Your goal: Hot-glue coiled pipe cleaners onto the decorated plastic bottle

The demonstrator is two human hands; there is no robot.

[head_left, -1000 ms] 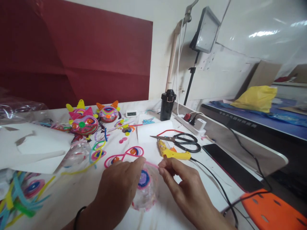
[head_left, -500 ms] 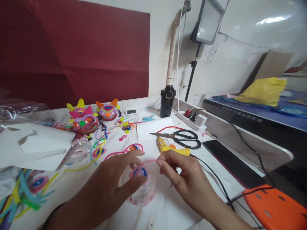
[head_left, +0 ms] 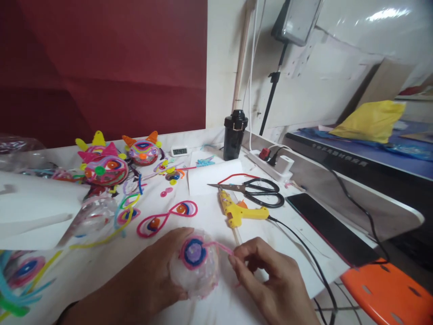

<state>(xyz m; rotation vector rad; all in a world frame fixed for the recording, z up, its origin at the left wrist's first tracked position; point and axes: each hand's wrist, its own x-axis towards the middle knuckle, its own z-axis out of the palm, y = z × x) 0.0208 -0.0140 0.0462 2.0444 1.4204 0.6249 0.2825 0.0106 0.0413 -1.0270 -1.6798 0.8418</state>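
Clear ball [head_left: 196, 271] with a purple-and-pink spiral [head_left: 194, 253] is being held over the bench [head_left: 101, 266], low in the middle of the view.
It is being cupped from the left by the left hand [head_left: 152, 275], whose grip is wrapped around its side. A pink pipe cleaner [head_left: 221, 246] running off the spiral is being pinched in the right hand [head_left: 267, 280], grip clenched on the strand. Just beyond the hands, a yellow glue gun [head_left: 240, 212] and black scissors [head_left: 260, 194] are lying on white paper [head_left: 209, 180], near looped pieces [head_left: 167, 219].
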